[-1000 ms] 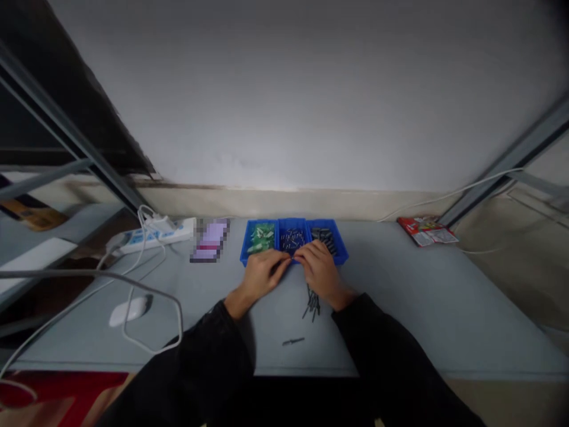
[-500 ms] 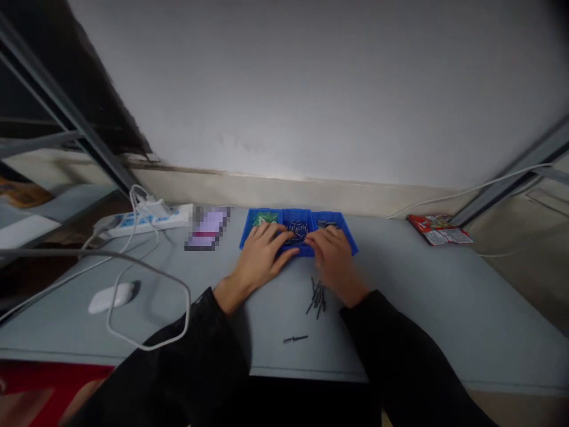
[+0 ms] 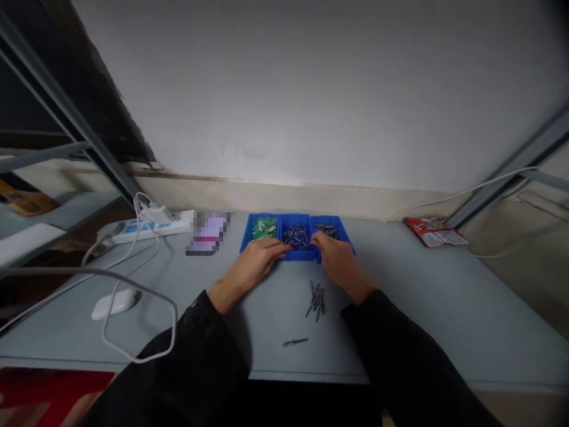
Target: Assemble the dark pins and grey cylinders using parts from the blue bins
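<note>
Three joined blue bins stand at the back of the table. The left bin [image 3: 244, 240] holds green and pale small pieces, the middle bin [image 3: 299, 256] many short dark pins [image 3: 296, 232], the right bin [image 3: 340, 222] dark grey pieces. My left hand [image 3: 251, 264] lies at the front of the left and middle bins, fingers together, tips at the pins; whatever they grip is hidden. Over the boundary of the middle and right bins, my right hand [image 3: 336, 261] pinches a thin dark pin. Nearer me lie a pile of slim dark rods [image 3: 316, 299] and a single rod [image 3: 295, 342].
On the left are a white power strip [image 3: 151, 226], a blurred-out phone [image 3: 208, 233], a white mouse-like object [image 3: 114, 304] and a looping white cable [image 3: 175, 323]. A red packet [image 3: 435, 231] lies at the back right. Metal frame posts [image 3: 502, 172] flank the table.
My left hand has drawn down and its spread fingers have come together at the middle bin. My right hand has shifted slightly right, still pinching. The rods on the table have stayed put.
</note>
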Motion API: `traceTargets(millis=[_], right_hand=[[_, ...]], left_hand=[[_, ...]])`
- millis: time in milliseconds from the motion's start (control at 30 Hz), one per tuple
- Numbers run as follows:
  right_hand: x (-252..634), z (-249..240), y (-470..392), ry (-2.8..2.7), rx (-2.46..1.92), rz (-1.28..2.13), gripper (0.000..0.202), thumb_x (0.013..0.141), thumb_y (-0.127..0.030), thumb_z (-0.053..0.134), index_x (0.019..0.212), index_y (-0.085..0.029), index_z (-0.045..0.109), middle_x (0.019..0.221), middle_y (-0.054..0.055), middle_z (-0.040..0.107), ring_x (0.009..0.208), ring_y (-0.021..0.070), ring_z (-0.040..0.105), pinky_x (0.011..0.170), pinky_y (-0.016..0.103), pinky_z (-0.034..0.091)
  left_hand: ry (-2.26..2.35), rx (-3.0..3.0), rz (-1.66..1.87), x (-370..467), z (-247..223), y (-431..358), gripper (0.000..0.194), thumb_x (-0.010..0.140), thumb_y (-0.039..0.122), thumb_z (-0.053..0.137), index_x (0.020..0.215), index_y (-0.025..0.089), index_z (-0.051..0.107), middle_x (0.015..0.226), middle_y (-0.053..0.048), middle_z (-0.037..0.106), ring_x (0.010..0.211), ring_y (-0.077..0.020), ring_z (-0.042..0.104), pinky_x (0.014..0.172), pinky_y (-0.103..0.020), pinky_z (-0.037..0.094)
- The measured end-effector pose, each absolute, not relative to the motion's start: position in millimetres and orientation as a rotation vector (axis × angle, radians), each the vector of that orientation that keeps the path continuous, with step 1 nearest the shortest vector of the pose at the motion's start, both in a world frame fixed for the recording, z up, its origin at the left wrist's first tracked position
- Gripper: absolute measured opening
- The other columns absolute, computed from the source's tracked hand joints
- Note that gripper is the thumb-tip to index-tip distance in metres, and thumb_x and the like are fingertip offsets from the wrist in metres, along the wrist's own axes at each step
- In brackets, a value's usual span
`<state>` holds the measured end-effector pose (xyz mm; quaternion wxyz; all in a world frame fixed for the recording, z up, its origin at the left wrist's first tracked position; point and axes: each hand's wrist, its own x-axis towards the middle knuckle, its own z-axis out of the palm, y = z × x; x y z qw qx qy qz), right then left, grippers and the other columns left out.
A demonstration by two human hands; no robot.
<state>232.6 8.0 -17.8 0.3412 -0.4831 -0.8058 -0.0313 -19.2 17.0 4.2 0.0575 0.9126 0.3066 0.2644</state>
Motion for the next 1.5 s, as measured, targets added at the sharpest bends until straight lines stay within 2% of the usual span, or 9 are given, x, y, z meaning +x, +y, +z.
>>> traceTargets(millis=[367,600,767,867,1000,1167,1333,1500], right_hand=[[227,-13,-3,-2.188,-1.221,0.009,0.017,0.105,-0.021,0.047,0.098,-0.021,0.063,0.086,0.001,0.075,0.075,0.0153,0.07,0.065,0.024,0.041],[225,-6,-7,-2.222,-1.231,-0.053,0.022,0.107,-0.025,0.044,0.098,-0.021,0.064,0.089,0.002,0.074,0.076,0.0152,0.068,0.062,0.026,0.04],[224,-3,-5,-2.144,-1.166,-0.145,0.027,0.108,-0.027,0.042,0.096,-0.02,0.064,0.095,0.005,0.07,0.083,0.0178,0.064,0.072,0.03,0.044],[222,-4,-4,-2.068,-1.103,-0.116,0.027,0.107,-0.029,0.043,0.093,-0.021,0.065,0.091,0.005,0.069,0.087,0.0198,0.063,0.08,0.033,0.046],[217,-6,-6,-2.001,-1.024,-0.021,0.026,0.106,-0.028,0.045,0.094,-0.022,0.066,0.092,0.005,0.07,0.088,0.0195,0.064,0.083,0.034,0.048],[214,-6,-11,-1.948,-0.971,0.034,0.026,0.106,-0.03,0.045,0.094,-0.022,0.067,0.088,0.004,0.069,0.086,0.0189,0.064,0.082,0.033,0.05],[209,-10,-13,-1.993,-0.92,-0.021,0.025,0.106,-0.03,0.046,0.095,-0.022,0.067,0.089,0.005,0.07,0.087,0.0189,0.064,0.083,0.034,0.048],[206,-11,-13,-2.012,-0.935,-0.05,0.026,0.106,-0.029,0.045,0.096,-0.021,0.067,0.09,0.005,0.071,0.087,0.0189,0.064,0.084,0.034,0.048]], left_hand=[[0.884,2.687,0.732,-28,13,15,0.02,0.102,0.027,0.057,0.115,0.022,0.071,0.107,-0.005,0.075,0.098,-0.0208,0.07,0.089,-0.039,0.055],[0.92,2.676,0.725,-28,16,13,0.022,0.1,0.031,0.061,0.118,0.024,0.071,0.112,-0.004,0.075,0.102,-0.0208,0.07,0.092,-0.039,0.054],[0.947,2.729,0.793,-20,22,7,0.027,0.1,0.041,0.06,0.118,0.024,0.069,0.112,-0.004,0.074,0.104,-0.0231,0.066,0.094,-0.044,0.048],[0.954,2.751,0.875,-13,21,2,0.023,0.103,0.038,0.055,0.111,0.021,0.069,0.103,-0.004,0.074,0.096,-0.0222,0.064,0.089,-0.042,0.046],[0.909,2.768,0.924,-6,14,-2,0.02,0.105,0.031,0.05,0.103,0.02,0.067,0.097,-0.004,0.072,0.089,-0.0206,0.062,0.084,-0.039,0.044],[1.025,2.69,1.067,-4,11,-3,0.019,0.102,0.035,0.054,0.098,0.018,0.062,0.087,-0.003,0.067,0.078,-0.0185,0.058,0.081,-0.037,0.044],[0.931,2.746,1.067,-4,12,-3,0.017,0.104,0.029,0.05,0.109,0.019,0.063,0.097,-0.004,0.071,0.087,-0.0201,0.061,0.085,-0.038,0.044],[0.885,2.774,1.107,1,11,-3,0.017,0.104,0.025,0.049,0.106,0.017,0.064,0.093,-0.005,0.071,0.085,-0.0199,0.06,0.084,-0.038,0.044]])
